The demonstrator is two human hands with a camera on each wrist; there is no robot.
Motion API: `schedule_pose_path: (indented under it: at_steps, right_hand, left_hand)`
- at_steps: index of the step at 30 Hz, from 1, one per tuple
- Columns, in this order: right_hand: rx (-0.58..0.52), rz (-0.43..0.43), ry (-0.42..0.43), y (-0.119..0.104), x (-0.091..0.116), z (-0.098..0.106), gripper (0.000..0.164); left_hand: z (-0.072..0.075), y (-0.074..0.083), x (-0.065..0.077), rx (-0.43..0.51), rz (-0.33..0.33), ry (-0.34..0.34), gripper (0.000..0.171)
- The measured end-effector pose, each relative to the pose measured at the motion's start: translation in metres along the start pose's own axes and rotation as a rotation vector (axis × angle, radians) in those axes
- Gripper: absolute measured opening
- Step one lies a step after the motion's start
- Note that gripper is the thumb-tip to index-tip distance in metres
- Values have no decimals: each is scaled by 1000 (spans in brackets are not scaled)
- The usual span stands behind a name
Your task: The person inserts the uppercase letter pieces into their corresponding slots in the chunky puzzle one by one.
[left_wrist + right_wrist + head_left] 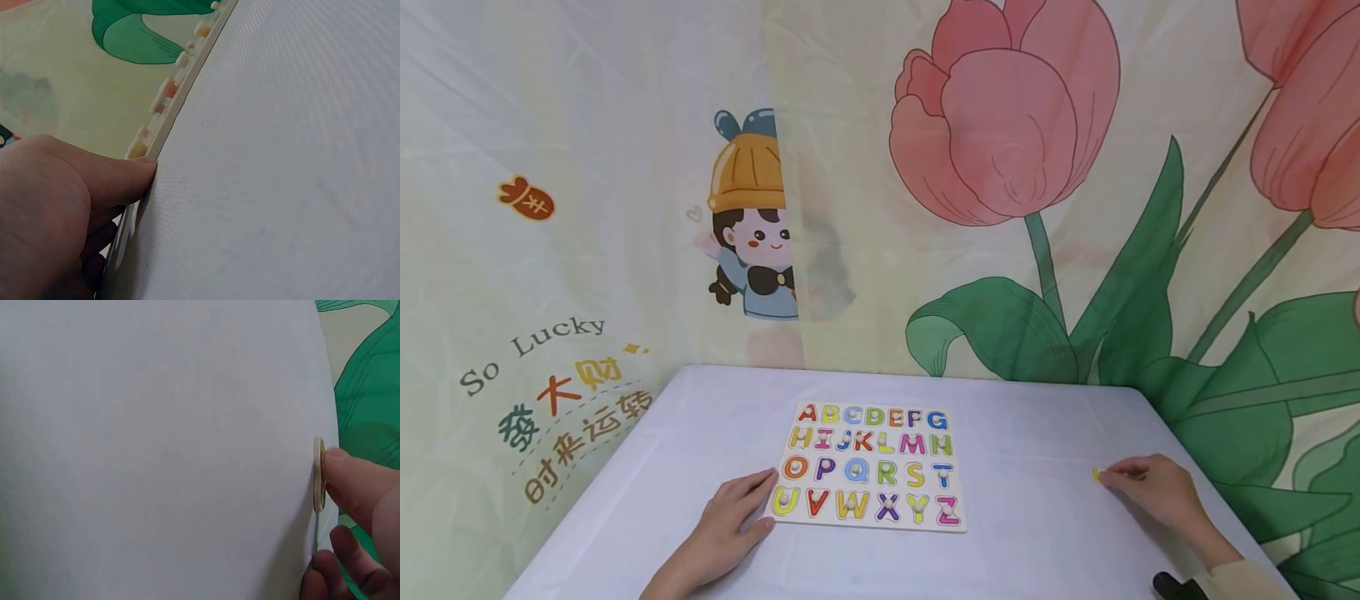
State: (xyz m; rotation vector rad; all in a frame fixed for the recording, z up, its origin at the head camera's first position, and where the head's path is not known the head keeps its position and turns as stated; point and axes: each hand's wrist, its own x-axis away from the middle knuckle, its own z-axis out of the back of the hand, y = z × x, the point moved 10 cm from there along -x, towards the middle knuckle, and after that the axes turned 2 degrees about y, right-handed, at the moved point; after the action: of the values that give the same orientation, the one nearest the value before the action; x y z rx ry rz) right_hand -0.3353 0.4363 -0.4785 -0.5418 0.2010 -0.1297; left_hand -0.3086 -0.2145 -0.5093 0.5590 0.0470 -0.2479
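A white alphabet puzzle board with rows of colourful knobbed letters lies on the table. At its left edge rests my left hand, the fingertips and thumb touching the side. In the left wrist view the thumb presses on the board's edge, where the knobs stand up in profile. My right hand, well to the right of the board, pinches a small yellow letter piece by its knob side. The right wrist view shows that letter piece edge-on, so which letter it is cannot be told.
A white cloth covers the table. Behind it hangs a backdrop printed with tulips, a cartoon figure and lettering. A black object sits at the right wrist by the sleeve.
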Motion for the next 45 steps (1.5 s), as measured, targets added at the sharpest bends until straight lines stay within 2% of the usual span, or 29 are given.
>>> schedule_pose_path:
  at_steps: [3, 6, 9, 16, 21, 24, 26, 31, 35, 38, 45]
  right_hand:
    - [18, 43, -29, -2, 0, -2, 37]
    - [28, 144, -71, -9, -1, -2, 27]
    - [1, 269, -106, -19, -2, 2, 18]
    - [-31, 563, -138, -37, -4, 13, 18]
    - [-36, 623, -183, -42, -7, 13, 17]
    - [-21, 574, -207, -42, -10, 12, 15]
    - [22, 511, -167, -41, -11, 14, 14]
    - [118, 231, -12, -31, -6, 20, 16]
    - [85, 53, 24, -21, 6, 15, 38]
    - [73, 4, 43, -19, 13, 11, 47]
    - [79, -1, 140, -19, 21, 8, 30]
  left_hand:
    - [0, 0, 0, -2, -2, 1, 67]
    - [-1, -1, 0, -3, 6, -6, 67]
    - [-2, -2, 0, 5, 21, -13, 68]
    - [-3, -5, 2, 8, 37, -18, 68]
    - [-3, -4, 2, 17, 37, -21, 68]
    - [-4, -5, 1, 22, 42, -22, 69]
    - [-5, -5, 1, 26, 47, -23, 69]
    - [-3, -2, -1, 10, 19, -16, 68]
    - [2, 1, -2, -3, -15, 9, 67]
    - [2, 0, -1, 7, -18, 11, 67]
    - [0, 0, 0, 11, -22, 12, 67]
